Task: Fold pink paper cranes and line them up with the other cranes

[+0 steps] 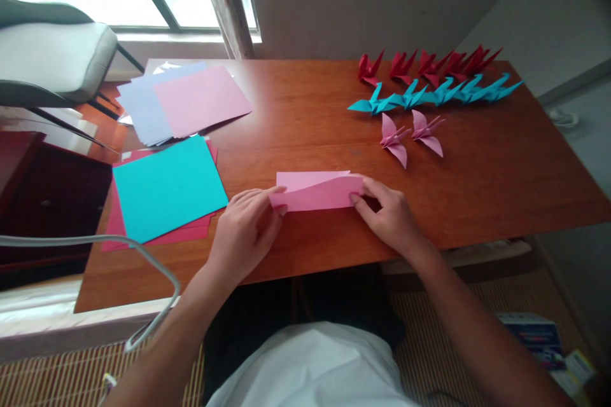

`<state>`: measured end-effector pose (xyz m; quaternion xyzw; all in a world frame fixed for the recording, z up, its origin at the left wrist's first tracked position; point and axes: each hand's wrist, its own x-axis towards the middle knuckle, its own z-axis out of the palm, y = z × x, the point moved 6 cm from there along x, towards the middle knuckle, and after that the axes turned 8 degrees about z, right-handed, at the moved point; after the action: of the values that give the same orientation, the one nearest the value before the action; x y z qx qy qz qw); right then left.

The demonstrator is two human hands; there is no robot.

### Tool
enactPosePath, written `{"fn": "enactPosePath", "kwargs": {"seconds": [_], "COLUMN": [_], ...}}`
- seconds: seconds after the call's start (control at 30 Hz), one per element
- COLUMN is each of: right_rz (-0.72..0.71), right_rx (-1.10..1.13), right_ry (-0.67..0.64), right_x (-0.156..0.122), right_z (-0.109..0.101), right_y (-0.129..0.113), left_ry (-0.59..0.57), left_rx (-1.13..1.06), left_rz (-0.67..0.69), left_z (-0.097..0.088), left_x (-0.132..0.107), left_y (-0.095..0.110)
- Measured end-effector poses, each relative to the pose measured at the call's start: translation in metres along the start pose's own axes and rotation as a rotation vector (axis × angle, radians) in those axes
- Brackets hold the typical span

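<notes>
A pink sheet of paper [317, 194] lies folded over on itself near the front of the table, its upper layer slightly curved and lifted from the layer behind. My left hand [245, 226] pinches the left end of the fold between thumb and fingers. At the right end, my right hand [386, 210] grips the paper, thumb in front and fingers behind. Beyond the right hand stand two pink paper cranes [394, 140] with spread wings.
A row of blue paper cranes [434, 95] and a row of red paper cranes [427, 67] stand at the back right. To the left lie turquoise paper [169, 187] over red sheets [112, 222], and a pink-topped stack [203, 102]. A grey cable [157, 267] crosses the left front.
</notes>
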<state>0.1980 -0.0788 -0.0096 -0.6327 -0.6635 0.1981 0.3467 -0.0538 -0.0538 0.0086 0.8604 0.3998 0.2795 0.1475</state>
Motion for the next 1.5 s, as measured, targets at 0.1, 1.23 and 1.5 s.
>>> {"fn": "enactPosePath", "kwargs": {"seconds": [0.1, 1.23, 1.5], "right_rz": [0.091, 0.03, 0.126], "right_rx": [0.052, -0.365, -0.081], "right_ry": [0.027, -0.148, -0.188], "right_x": [0.004, 0.055, 0.055], "right_z": [0.004, 0.007, 0.002], "right_y": [-0.001, -0.001, -0.002], "left_ry": [0.14, -0.389, -0.335], "left_rx": [0.223, 0.253, 0.183], "left_rz": [0.015, 0.139, 0.171], "left_z": [-0.006, 0.063, 0.056], "left_x": [0.002, 0.013, 0.016], "left_y": [0.021, 0.061, 0.057]}}
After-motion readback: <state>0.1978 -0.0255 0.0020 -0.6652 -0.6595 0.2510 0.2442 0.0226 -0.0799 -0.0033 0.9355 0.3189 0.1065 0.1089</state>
